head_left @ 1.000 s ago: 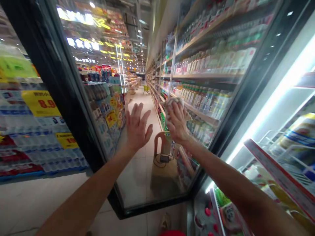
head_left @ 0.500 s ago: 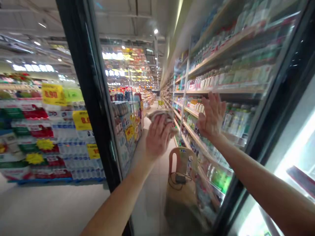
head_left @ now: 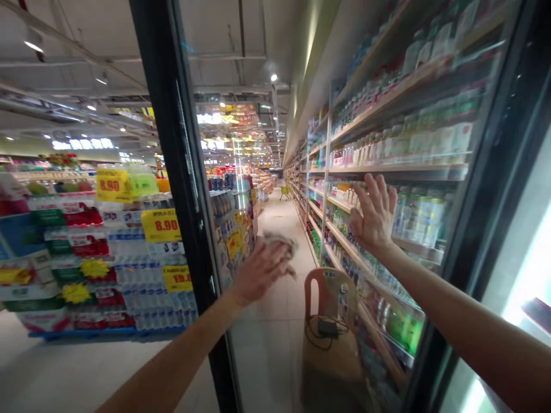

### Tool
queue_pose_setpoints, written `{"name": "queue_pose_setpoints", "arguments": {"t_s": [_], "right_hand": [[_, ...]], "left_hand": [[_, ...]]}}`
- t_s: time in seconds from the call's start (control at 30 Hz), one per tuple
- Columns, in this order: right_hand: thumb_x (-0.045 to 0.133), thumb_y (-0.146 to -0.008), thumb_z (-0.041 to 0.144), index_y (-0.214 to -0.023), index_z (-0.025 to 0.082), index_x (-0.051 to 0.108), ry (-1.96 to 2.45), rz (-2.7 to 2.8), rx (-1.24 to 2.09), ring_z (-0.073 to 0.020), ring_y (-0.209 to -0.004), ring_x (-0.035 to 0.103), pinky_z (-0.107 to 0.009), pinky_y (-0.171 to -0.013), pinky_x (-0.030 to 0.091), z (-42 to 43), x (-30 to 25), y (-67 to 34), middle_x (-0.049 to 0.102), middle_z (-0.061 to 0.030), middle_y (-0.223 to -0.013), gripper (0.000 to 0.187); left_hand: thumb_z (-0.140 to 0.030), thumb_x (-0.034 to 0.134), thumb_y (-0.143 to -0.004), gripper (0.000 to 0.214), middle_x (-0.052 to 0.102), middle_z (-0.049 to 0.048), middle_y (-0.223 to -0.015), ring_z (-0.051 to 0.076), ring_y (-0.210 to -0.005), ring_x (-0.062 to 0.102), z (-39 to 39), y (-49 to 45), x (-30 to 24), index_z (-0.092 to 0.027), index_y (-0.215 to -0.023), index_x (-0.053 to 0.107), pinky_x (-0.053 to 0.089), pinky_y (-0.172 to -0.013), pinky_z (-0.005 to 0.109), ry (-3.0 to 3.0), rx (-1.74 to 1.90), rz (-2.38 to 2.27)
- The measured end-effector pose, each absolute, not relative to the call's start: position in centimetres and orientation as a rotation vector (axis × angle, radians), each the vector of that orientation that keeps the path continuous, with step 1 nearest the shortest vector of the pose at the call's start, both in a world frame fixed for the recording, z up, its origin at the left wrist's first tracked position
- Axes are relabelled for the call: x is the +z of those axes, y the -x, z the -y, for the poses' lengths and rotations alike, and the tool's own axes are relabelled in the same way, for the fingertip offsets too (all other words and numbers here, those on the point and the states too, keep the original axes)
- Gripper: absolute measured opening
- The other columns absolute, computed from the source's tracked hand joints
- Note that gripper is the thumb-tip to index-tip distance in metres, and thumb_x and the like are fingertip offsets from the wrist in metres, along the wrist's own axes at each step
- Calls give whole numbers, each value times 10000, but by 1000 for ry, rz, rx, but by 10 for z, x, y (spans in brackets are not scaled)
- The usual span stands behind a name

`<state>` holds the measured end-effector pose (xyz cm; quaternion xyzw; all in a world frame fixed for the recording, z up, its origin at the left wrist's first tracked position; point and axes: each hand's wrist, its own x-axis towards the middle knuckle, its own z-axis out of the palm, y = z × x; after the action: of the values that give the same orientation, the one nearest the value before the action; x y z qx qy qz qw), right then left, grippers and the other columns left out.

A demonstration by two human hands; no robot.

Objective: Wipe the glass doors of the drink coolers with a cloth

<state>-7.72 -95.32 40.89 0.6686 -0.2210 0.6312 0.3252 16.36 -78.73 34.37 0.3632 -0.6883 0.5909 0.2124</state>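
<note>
A glass door (head_left: 267, 355) in a black frame (head_left: 172, 143) stands open before me, and I look through its pane. Against the pane, left of centre, my left hand (head_left: 262, 269) presses a crumpled cloth (head_left: 279, 244); both are blurred by motion. My right hand (head_left: 373, 215) is raised near the pane's right side, its fingers spread and nothing in them. The palm faces the glass and seems to touch it.
Beyond the glass stands a chair (head_left: 331, 275) with a black adapter (head_left: 328, 328), a cable and a bottle on its seat. Shelves of bottles (head_left: 400, 137) line the right. At left are stacked water packs (head_left: 146, 287) with yellow price signs (head_left: 161, 225). A lit cooler edge (head_left: 520, 287) is at far right.
My left hand has moved down and slightly left with the cloth. My right hand stays nearly in place on the pane. The whole view has shifted a little to the right and down.
</note>
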Motion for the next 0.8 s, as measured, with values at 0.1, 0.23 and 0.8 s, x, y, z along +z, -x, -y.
{"name": "queue_pose_setpoints", "arguments": {"t_s": [0.1, 0.23, 0.8], "right_hand": [[365, -867, 313, -1307, 196, 435, -1741, 537, 1685, -236, -1370, 234, -481, -1088, 170, 953, 409, 75, 398, -124, -1409, 460], [355, -869, 316, -1299, 194, 445, -1776, 566, 1691, -239, -1376, 217, -493, -1092, 153, 953, 407, 73, 380, -124, -1421, 456], [345, -861, 339, -1292, 193, 459, -1768, 569, 1653, -223, -1365, 252, -458, -1095, 165, 957, 396, 69, 418, -123, -1396, 469]], "left_hand": [[-244, 582, -809, 272, 331, 142, -1442, 271, -1383, 182, 776, -184, 375, -179, -1069, 530, 346, -1057, 471, -1179, 1546, 1518], [-213, 554, -816, 225, 419, 123, -1392, 240, -1362, 252, 770, -186, 338, -176, -1037, 539, 373, -1047, 421, -1141, 1553, 1784], [-260, 525, -850, 242, 515, 23, -1324, 134, -1340, 299, 781, -198, 314, -242, -1091, 548, 267, -1114, 327, -976, 1580, 2217]]}}
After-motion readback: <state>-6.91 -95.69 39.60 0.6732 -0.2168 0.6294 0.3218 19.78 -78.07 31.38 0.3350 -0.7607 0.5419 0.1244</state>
